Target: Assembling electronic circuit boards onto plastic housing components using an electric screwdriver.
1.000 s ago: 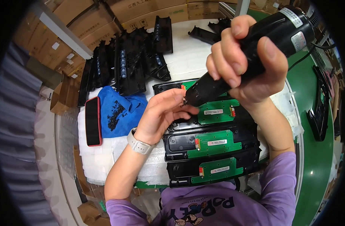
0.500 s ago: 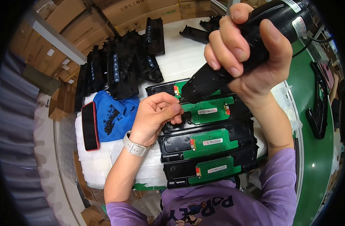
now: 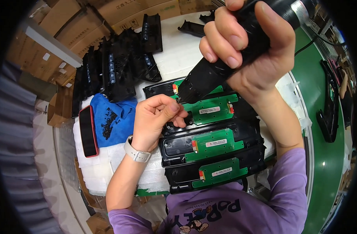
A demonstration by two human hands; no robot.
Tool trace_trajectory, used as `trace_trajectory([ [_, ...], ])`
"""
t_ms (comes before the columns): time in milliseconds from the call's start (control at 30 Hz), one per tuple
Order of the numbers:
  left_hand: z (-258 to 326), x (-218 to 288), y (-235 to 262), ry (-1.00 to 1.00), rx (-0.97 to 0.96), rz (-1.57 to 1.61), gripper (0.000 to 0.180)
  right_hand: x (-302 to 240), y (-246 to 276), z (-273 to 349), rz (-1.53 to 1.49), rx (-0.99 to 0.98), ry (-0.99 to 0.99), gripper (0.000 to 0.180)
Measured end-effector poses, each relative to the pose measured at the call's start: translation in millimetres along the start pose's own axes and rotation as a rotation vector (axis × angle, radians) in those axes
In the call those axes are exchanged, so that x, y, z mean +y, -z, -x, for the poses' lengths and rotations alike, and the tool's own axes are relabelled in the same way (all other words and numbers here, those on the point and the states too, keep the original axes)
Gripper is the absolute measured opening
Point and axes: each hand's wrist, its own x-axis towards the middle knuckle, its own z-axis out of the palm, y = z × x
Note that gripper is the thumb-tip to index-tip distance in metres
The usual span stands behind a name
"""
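My right hand (image 3: 260,66) is wrapped round a black electric screwdriver (image 3: 209,76), tilted with its tapered nose down to the left. Its tip meets the pinched fingertips of my left hand (image 3: 153,119); whatever they hold is too small to make out. Both are over a black plastic housing panel with a green circuit board (image 3: 213,111) in it. Two similar panels with green boards (image 3: 215,144) lie closer to me. Behind the screwdriver another board is partly covered. Left of my left hand, a blue cloth (image 3: 124,130) bears a pile of small black screws (image 3: 109,124).
A phone in a red case (image 3: 88,130) lies by the cloth. Several black housings (image 3: 120,70) with bluish round parts are stacked at the far left, in front of cardboard boxes (image 3: 143,15). A green surface (image 3: 303,85) at right carries another black housing (image 3: 329,109).
The whole view has shifted slightly, so panels and both hands appear a little further left. The screwdriver tip stays at my left fingertips.
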Motion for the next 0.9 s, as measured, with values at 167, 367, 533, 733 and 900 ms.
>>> trace_trajectory([
  [167, 6.7, 12.7, -15.6, 0.01, -0.046, -0.371, 0.048, -13.3, 1.4, -5.3, -0.479, 0.185, -0.382, 0.018],
  [367, 3.0, -2.5, -18.7, -0.541, -0.16, -1.467, 0.033, 5.0, 21.2, -4.6, 0.475, 0.03, -0.262, 0.022],
  [533, 2.6, -5.2, -15.8, -0.534, -0.192, -1.533, 0.028, 11.9, 24.1, -3.2, 0.526, 0.024, -0.256, 0.021],
  [733, 2.6, -5.8, -19.1, -0.515, -0.17, -1.542, 0.025, 20.3, 19.3, -2.1, 0.644, -0.044, -0.28, 0.021],
  [900, 1.6, -6.9, -18.7, -0.483, -0.17, -1.505, 0.022, 21.1, 15.9, -3.0, 0.628, -0.078, -0.305, 0.019],
])
